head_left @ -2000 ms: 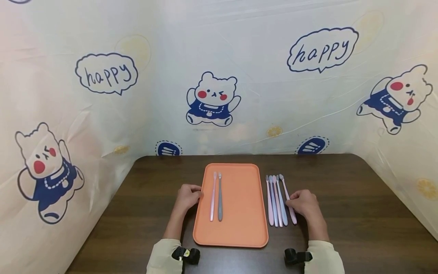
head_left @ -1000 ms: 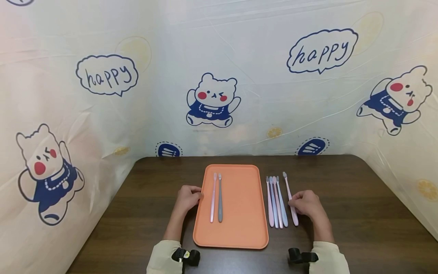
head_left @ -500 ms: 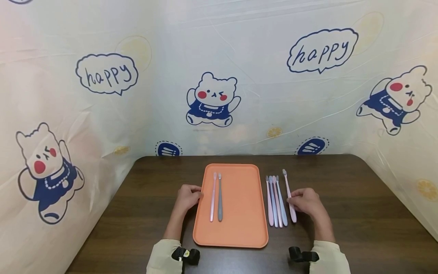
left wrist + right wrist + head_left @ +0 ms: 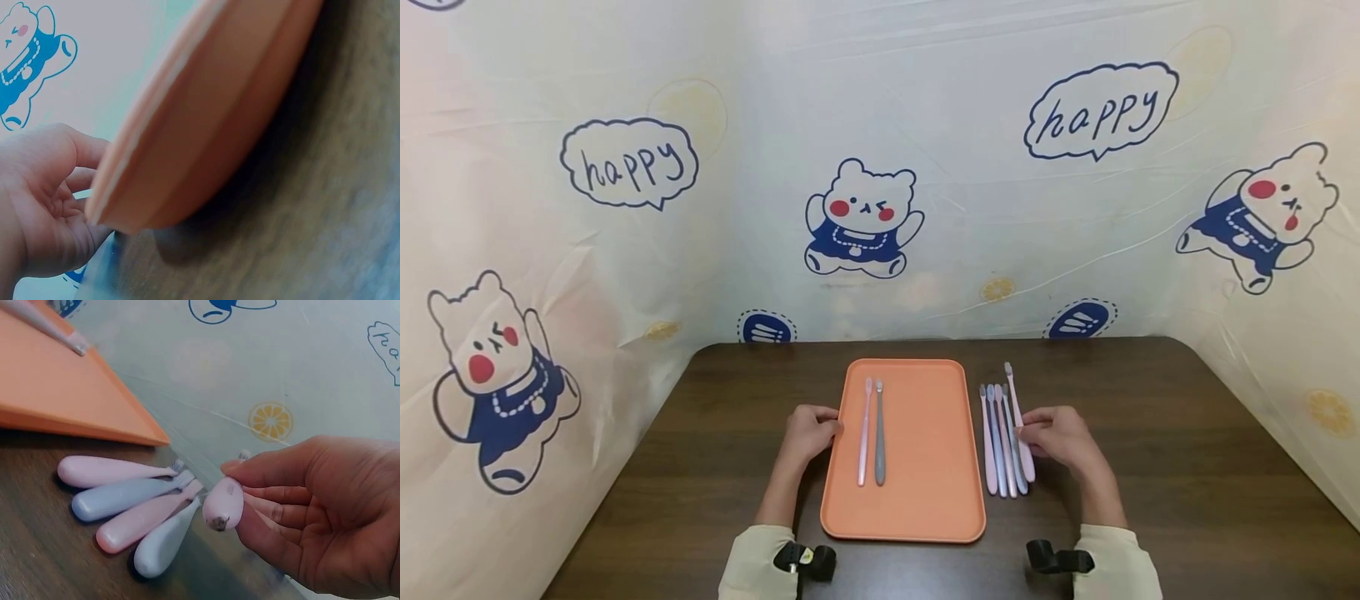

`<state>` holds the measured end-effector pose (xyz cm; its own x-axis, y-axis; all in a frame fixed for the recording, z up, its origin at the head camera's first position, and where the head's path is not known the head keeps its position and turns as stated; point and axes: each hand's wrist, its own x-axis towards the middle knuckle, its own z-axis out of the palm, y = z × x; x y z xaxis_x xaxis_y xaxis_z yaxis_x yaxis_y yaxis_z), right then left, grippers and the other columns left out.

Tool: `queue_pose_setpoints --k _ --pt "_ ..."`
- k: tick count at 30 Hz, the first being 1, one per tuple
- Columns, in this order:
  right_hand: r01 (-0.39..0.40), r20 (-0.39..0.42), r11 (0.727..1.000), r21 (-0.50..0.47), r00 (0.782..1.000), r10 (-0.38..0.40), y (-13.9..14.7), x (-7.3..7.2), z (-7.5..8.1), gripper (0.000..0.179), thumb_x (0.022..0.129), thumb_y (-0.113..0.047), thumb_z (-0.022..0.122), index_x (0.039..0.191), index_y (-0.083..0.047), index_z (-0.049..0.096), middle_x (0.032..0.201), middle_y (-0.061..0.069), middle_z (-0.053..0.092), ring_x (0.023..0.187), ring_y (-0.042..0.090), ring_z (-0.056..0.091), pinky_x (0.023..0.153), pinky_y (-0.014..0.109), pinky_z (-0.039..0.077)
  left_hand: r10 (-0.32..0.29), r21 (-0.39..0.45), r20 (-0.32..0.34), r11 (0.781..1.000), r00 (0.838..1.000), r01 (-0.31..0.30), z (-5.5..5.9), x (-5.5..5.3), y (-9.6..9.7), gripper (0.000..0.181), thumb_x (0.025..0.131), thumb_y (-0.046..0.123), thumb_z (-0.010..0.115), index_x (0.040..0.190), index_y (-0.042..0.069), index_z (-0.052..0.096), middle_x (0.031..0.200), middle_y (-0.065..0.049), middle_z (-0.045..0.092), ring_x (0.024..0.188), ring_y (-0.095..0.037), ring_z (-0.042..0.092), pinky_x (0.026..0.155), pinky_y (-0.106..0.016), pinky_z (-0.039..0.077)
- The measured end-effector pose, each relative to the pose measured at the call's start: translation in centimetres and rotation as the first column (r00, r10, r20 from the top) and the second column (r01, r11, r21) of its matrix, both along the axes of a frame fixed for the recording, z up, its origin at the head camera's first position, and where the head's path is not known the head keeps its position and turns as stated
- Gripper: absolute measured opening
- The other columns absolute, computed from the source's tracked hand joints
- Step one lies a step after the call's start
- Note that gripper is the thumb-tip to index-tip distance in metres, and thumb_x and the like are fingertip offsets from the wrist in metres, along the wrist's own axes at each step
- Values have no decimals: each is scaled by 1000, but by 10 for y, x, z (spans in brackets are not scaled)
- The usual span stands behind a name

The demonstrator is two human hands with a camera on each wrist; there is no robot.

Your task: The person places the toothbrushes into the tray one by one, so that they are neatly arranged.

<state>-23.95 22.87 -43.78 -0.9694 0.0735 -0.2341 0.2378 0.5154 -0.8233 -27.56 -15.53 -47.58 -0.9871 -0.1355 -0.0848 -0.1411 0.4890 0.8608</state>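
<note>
My right hand (image 4: 1063, 437) pinches a pale pink toothbrush (image 4: 1027, 462) between thumb and fingers. In the right wrist view its handle end (image 4: 222, 503) points at the camera, off the table. Just left of it lies a row of several toothbrushes, including a pink toothbrush (image 4: 106, 471), a blue toothbrush (image 4: 119, 499) and a pale blue-grey toothbrush (image 4: 164, 545). At the orange tray's (image 4: 940, 500) left edge, my left hand (image 4: 808, 433) holds the rim, as the left wrist view also shows. On the tray lie a pink toothbrush (image 4: 863, 454) and a grey toothbrush (image 4: 881, 454), side by side.
The dark wooden table (image 4: 1180, 467) runs out to both sides of the tray and hands. Behind it hangs a pale printed curtain (image 4: 970, 208) with bears and lettering. A black wrist camera (image 4: 808, 560) sits on the left sleeve and another black wrist camera (image 4: 1058, 557) on the right.
My right hand first drew the pale pink toothbrush rightward from the row, then lifted it and brought it back left, beside the row. My left hand has stayed at the tray's edge.
</note>
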Motion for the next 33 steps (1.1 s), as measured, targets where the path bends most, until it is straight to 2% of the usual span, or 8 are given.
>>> queue_pose_setpoints --k 5,13,20,28,33 --pt "-10 -4 1000 -22 1000 10 -5 -1 3 36 93 -11 69 121 9 66 110 24 72 86 20 70 82 41 63 -4 -5 2 1000 1000 4 0 -1 0 29 83 4 65 108 -4 77 98 -19 77 71 -13 71 64 -29 59" --pt "-24 -24 998 -56 999 23 -15 -3 8 35 92 -10 71 121 10 66 107 23 73 85 18 70 81 40 63 -2 -17 1 1000 1000 2 0 -2 -1 29 83 5 65 108 -4 77 98 -18 77 71 -12 69 64 -27 58" --pt "-25 -45 996 -82 999 22 -27 -3 7 34 91 -7 71 120 11 66 105 23 74 82 17 70 77 38 64 -1 -13 4 1000 1000 1 -3 -2 -1 28 83 5 65 107 -4 77 97 -18 77 71 -12 70 64 -27 59" --pt "-42 -100 992 -117 995 30 -37 -3 3 32 89 -5 71 115 13 67 100 23 74 77 14 68 70 29 61 -4 -10 9 1000 1000 4 -2 -1 -1 29 84 4 65 108 -4 77 101 -20 77 74 -14 72 65 -29 60" --pt "-44 -109 991 -129 994 30 -43 -3 2 31 88 -6 72 113 13 67 101 23 75 77 14 69 69 29 61 -7 -1 11 1000 1000 7 -1 -2 -1 29 83 4 65 108 -4 77 101 -21 77 74 -15 73 65 -30 60"
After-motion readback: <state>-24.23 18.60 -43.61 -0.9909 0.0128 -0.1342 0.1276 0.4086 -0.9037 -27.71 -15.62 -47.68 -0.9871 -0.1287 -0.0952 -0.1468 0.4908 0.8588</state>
